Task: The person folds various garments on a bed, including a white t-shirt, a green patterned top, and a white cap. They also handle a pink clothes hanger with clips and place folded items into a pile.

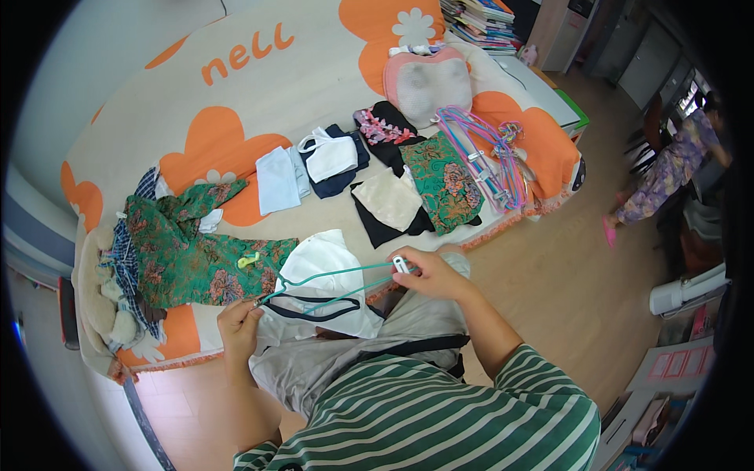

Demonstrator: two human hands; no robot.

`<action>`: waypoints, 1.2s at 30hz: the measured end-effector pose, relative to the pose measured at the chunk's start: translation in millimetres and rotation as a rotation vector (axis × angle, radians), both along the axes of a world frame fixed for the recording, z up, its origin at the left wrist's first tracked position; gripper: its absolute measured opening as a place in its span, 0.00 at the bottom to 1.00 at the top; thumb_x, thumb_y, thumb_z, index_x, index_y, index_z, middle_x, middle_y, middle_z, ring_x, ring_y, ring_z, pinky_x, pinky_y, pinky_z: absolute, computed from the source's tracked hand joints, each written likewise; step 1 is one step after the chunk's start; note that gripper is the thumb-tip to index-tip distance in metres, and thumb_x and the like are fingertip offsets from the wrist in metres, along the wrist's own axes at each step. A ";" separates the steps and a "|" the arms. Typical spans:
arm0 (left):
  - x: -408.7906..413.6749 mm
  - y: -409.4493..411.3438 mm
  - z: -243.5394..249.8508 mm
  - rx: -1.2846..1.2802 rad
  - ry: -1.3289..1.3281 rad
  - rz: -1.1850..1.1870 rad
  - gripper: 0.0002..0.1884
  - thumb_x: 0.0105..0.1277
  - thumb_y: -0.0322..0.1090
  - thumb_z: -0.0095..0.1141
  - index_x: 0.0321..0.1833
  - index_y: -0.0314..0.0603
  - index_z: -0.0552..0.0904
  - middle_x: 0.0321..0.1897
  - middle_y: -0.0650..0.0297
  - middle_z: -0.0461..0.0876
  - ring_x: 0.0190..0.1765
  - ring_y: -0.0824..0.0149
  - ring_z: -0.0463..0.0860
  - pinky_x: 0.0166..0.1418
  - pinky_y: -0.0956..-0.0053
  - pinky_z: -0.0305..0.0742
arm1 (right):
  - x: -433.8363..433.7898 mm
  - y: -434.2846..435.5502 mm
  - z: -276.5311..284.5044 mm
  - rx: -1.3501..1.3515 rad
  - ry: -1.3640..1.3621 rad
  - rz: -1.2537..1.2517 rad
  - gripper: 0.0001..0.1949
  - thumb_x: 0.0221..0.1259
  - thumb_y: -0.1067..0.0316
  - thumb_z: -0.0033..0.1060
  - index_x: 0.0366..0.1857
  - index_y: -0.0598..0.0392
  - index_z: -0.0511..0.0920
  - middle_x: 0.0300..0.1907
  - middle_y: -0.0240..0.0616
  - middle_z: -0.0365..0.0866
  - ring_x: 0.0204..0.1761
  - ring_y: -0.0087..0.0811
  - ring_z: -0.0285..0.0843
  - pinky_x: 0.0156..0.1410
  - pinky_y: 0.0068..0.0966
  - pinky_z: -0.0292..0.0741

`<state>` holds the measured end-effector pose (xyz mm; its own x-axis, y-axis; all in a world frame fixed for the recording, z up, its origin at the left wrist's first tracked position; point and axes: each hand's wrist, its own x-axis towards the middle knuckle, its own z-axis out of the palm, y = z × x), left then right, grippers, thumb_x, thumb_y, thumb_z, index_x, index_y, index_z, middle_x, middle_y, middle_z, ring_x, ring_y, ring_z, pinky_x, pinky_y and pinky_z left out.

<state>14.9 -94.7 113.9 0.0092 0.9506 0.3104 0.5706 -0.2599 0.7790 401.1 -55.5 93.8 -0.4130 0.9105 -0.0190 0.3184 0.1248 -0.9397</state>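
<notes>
Between my two hands stretches a teal wire hanger (pixel 336 272), held above a white garment with dark trim (pixel 327 250). My right hand (pixel 433 275) grips the hanger's right end at a white plastic clip (pixel 400 264). At the other end, my left hand (pixel 238 324) pinches the wire, and its fingers partly hide what is there. The white garment lies at the sofa's front edge and reaches towards my lap. A green floral garment (pixel 182 265) is spread to its left, with a small yellow-green object (pixel 248 260) on it.
Folded light-blue cloth (pixel 277 179), white cloth (pixel 333 156), cream cloth (pixel 389 197) and green floral cloth (pixel 445 182) lie across the patterned sofa cover (pixel 135 112). Pink, blue and purple hangers (pixel 486 159) sit beside a massage cushion (pixel 433 88). A person (pixel 671 165) is at right.
</notes>
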 end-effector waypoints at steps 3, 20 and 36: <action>4.3 2.2 3.6 0.051 0.043 -0.020 0.07 0.57 0.28 0.63 0.34 0.30 0.82 0.24 0.58 0.79 0.27 0.65 0.75 0.33 0.74 0.68 | 0.7 -1.9 -7.5 0.109 0.061 -0.047 0.10 0.61 0.69 0.61 0.45 0.56 0.75 0.35 0.27 0.76 0.36 0.16 0.74 0.38 0.17 0.74; -28.4 -0.8 -12.4 0.372 -0.108 0.582 0.11 0.72 0.33 0.49 0.40 0.30 0.79 0.30 0.66 0.76 0.35 0.75 0.71 0.41 0.80 0.67 | 134.9 20.3 -16.4 -0.011 0.771 -0.855 0.04 0.66 0.67 0.52 0.34 0.52 0.70 0.22 0.31 0.72 0.14 0.21 0.68 0.18 0.20 0.69; -4.3 6.0 -10.7 0.342 0.000 0.477 0.11 0.72 0.34 0.50 0.39 0.30 0.80 0.27 0.67 0.75 0.31 0.75 0.70 0.36 0.80 0.65 | 295.8 175.1 -139.0 -0.119 0.978 -1.588 0.15 0.65 0.58 0.53 0.52 0.45 0.65 0.36 0.38 0.75 0.24 0.29 0.75 0.25 0.25 0.77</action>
